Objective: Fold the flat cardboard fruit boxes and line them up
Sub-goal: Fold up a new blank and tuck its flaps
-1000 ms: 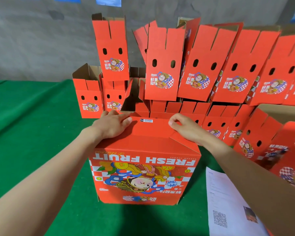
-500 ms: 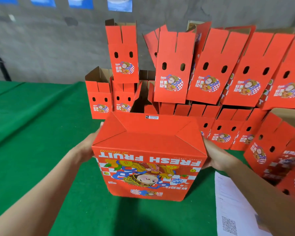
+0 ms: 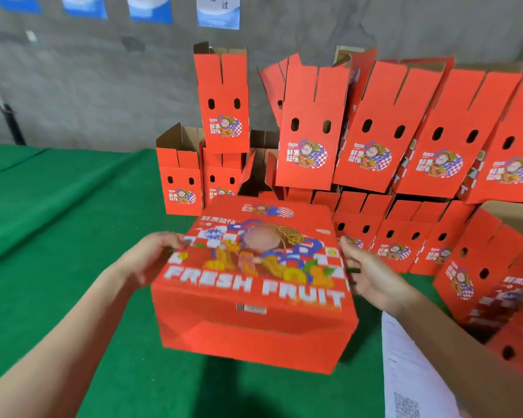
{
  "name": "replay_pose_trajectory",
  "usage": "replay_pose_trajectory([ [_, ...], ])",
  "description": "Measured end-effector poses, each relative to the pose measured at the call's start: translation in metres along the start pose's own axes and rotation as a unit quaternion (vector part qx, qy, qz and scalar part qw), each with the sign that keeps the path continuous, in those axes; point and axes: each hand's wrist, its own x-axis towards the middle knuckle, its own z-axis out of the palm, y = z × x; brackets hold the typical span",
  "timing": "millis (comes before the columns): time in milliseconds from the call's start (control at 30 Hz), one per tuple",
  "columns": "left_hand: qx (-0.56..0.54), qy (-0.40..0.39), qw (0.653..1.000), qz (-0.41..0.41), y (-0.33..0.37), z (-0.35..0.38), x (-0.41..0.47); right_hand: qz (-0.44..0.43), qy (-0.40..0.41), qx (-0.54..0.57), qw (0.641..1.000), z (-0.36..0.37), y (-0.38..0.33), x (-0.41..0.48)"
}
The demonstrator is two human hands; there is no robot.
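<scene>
A red folded fruit box (image 3: 254,297) is right in front of me over the green table (image 3: 58,236). Its printed "FRESH FRUIT" face points up and its closed bottom faces me. My left hand (image 3: 154,257) grips its left edge and my right hand (image 3: 369,279) presses on its right side; both are blurred by motion. Behind it, folded red boxes (image 3: 181,176) with open tops stand in a row along the wall, and more boxes (image 3: 311,140) sit stacked on top of them.
More red boxes (image 3: 471,267) lean in a pile at the right edge. A white printed sheet (image 3: 411,366) with a QR code lies on the table under my right forearm. A grey wall with blue posters rises behind the rows. Green cloth stretches to the left.
The box was standing with its folded bottom up while my hands pressed the flaps. I took it by both sides, lifted it and tipped it towards me, so the printed face is now up.
</scene>
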Motion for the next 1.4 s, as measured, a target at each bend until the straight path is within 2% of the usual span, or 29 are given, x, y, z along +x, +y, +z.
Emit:
replay_pose_trajectory([
  [100,0.050,0.047,0.997,0.044,-0.007,0.001,0.005,-0.010,0.026,-0.036,0.999,0.010,0.008,0.002],
  [233,0.078,0.094,0.991,0.062,-0.020,-0.004,0.014,-0.044,0.072,-0.050,0.995,0.016,0.015,0.004],
  [433,0.156,0.117,0.975,0.105,-0.046,0.009,0.021,-0.068,0.153,-0.036,0.985,0.012,0.033,0.012],
  [500,0.211,0.127,0.964,0.099,-0.053,0.013,0.025,-0.054,0.167,-0.055,0.983,0.009,0.040,0.014],
  [567,0.279,0.134,0.949,0.066,-0.056,0.015,0.027,-0.022,0.150,-0.081,0.985,0.006,0.047,0.017],
  [633,0.295,0.125,0.946,0.036,-0.056,0.018,0.027,0.012,0.130,-0.108,0.986,0.004,0.053,0.019],
  [767,0.296,0.067,0.952,-0.026,-0.048,0.016,0.022,0.046,0.102,-0.149,0.983,0.001,0.059,0.021],
  [867,0.237,0.046,0.970,-0.023,-0.043,0.014,0.016,0.031,0.098,-0.153,0.983,0.002,0.063,0.025],
  [933,0.176,0.013,0.984,-0.014,-0.037,0.017,0.012,0.019,0.119,-0.157,0.980,0.004,0.067,0.028],
  [1033,0.113,-0.007,0.992,-0.051,-0.029,0.025,0.016,0.007,0.163,-0.145,0.976,0.005,0.074,0.036],
  [1133,0.107,0.021,0.992,-0.059,-0.025,0.038,0.030,-0.005,0.206,-0.133,0.969,0.005,0.078,0.046],
  [1300,0.087,0.010,0.995,-0.046,-0.015,0.058,0.060,-0.025,0.292,-0.113,0.950,0.005,0.072,0.068],
  [1400,0.079,0.017,0.996,-0.025,-0.014,0.064,0.084,-0.028,0.317,-0.124,0.940,0.005,0.068,0.079],
])
